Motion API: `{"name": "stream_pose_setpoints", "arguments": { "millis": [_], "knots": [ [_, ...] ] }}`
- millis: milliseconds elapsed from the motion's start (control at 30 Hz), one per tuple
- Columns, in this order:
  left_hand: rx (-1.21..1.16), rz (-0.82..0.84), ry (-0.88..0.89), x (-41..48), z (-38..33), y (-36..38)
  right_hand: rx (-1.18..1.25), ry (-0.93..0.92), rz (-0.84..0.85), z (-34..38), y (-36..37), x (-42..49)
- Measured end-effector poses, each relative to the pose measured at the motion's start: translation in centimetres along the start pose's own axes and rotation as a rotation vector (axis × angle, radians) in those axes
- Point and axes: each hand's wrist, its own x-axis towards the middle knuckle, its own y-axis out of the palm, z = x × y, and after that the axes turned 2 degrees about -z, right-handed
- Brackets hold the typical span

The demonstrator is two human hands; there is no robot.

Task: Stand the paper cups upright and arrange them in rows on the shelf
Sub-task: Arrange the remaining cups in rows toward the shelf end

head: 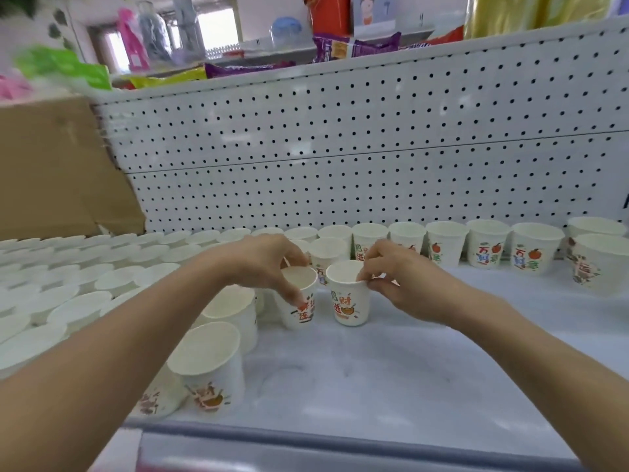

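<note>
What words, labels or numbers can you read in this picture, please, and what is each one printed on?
"招财" over "进": right cup, pinched by the right hand.
"连": left cup, gripped by the left hand; upper characters hidden.
"万": back-row cup, beside a printed orange.
Purple packets: too blurred.

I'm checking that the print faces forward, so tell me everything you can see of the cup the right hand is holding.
The cup is white paper, tapered, with an empty white inside. Red and blue characters and an orange picture face the camera. It stands upright, mouth up, seemingly resting on the pale shelf. The right hand pinches the right side of its rim, one fingertip inside. A small gap separates it from the neighbouring cup on its left.
</note>
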Motion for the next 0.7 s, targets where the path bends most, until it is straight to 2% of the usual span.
{"name": "stream_pose_setpoints", "arguments": {
  "millis": [333, 533, 700],
  "knots": [
    [-0.049, 0.001, 0.055, -0.1, 3.2, -0.5, -0.038, 0.011, -0.024, 1.7, 1.9, 2.2],
    [-0.099, -0.165, 0.111, -0.9, 2.8, -0.4, -0.069, 0.008, -0.082, 1.9, 2.1, 2.0],
    [-0.102, -0.102, 0.129, -0.9, 2.7, 0.9, -0.013, -0.035, -0.117, 2.2, 2.3, 2.2]
  ]
}}
